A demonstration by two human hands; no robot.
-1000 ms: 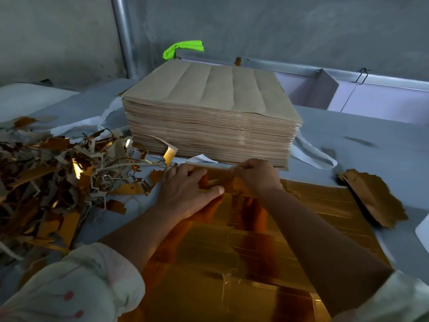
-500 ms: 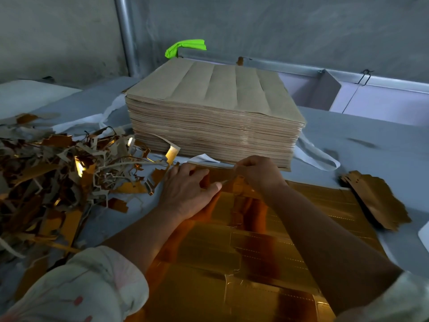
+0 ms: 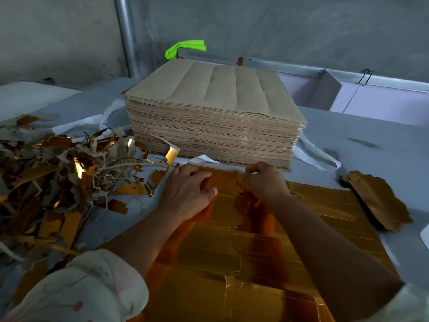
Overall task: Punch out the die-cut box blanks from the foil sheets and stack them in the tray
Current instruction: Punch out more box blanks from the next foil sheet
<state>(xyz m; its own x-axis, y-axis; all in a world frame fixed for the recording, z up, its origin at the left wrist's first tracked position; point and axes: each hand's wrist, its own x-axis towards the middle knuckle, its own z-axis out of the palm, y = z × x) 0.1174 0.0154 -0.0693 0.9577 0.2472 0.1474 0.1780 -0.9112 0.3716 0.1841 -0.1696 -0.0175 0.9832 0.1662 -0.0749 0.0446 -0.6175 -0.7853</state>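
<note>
A gold foil sheet (image 3: 243, 263) with die-cut box outlines lies flat on the table in front of me. My left hand (image 3: 185, 194) rests on its far left corner, fingers bent and thumb pressing down on the foil. My right hand (image 3: 264, 180) pinches the sheet's far edge strip beside it, fingers curled. A tall stack of brown-backed sheets (image 3: 216, 112) stands just beyond both hands. The tray (image 3: 329, 91), a metal-walled bin, sits at the back right.
A heap of gold and brown waste trimmings (image 3: 58, 177) covers the table on the left. A small pile of gold pieces (image 3: 376, 201) lies at the right. White strapping (image 3: 318, 156) trails from under the stack. A green rag (image 3: 185, 47) hangs on the back rail.
Both hands stay at the sheet's far edge with only a slight shift; the right hand's fingers have worked along the edge strip. The view has moved a little closer.
</note>
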